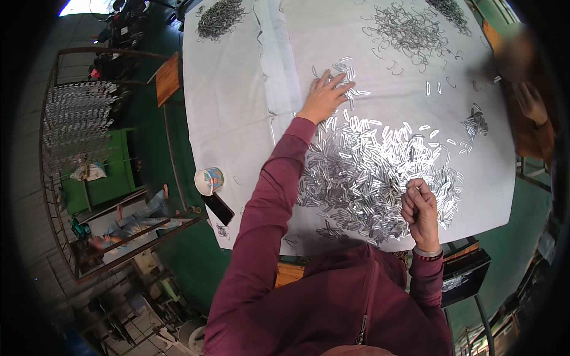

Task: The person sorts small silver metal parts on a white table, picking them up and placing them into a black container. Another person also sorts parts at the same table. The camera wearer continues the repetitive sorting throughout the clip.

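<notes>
My left hand (325, 95) reaches far across the white-covered table (231, 107), fingers spread flat on a few loose silver metal clips at the top edge of a big scattered pile of clips (368, 172). My right hand (420, 210) sits at the near right side of the pile, fingers curled around a small bunch of the clips. Both sleeves are maroon.
More heaps of bent wire pieces lie at the far side (409, 29) and far left (219, 18). A small cup (209, 180) and a dark phone (218, 207) sit at the table's left edge. Another person's hand (530, 101) rests at the right edge. A metal rack (77, 124) stands left.
</notes>
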Demonstrator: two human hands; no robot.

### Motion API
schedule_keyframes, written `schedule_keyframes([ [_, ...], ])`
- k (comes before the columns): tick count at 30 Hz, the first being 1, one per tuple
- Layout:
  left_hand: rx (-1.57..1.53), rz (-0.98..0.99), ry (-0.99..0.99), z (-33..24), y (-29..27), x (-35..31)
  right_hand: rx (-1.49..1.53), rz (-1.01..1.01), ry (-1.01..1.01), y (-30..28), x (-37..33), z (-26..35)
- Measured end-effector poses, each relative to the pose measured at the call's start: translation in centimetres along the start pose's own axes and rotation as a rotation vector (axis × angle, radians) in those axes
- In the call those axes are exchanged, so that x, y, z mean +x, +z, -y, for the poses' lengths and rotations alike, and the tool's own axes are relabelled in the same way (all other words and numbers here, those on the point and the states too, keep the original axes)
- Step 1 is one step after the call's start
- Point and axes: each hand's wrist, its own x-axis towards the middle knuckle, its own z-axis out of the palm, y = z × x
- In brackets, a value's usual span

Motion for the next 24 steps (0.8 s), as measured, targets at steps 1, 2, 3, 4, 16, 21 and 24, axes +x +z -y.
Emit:
schedule_keyframes([
  [1,0.032,0.079,-0.014,0.6,0.1,-0.4,-0.006,0.002,-0.003,-0.1,-0.3,0.2],
  [2,0.053,0.081,-0.084,1.2,0.2,-1.2,-0.007,0.003,-0.008,0.0,-0.5,0.3],
  [3,0.076,0.085,-0.158,1.8,0.1,-2.4,0.004,0.004,-0.006,-0.2,-0.6,0.3],
  [4,0.1,0.088,-0.234,2.2,0.2,-3.5,-0.001,-0.01,-0.014,-0.5,-0.7,0.2],
  [16,0.066,0.002,-0.158,-3.0,0.6,-7.9,-0.019,0.023,0.018,0.9,0.1,-0.3],
  [21,-0.029,-0.089,-0.11,-6.1,4.2,-3.7,-0.008,0.017,0.012,1.4,0.1,-0.7],
  [24,-0.076,-0.145,-0.228,-6.6,4.7,-2.1,0.003,0.002,0.007,1.4,-0.1,-0.9],
])
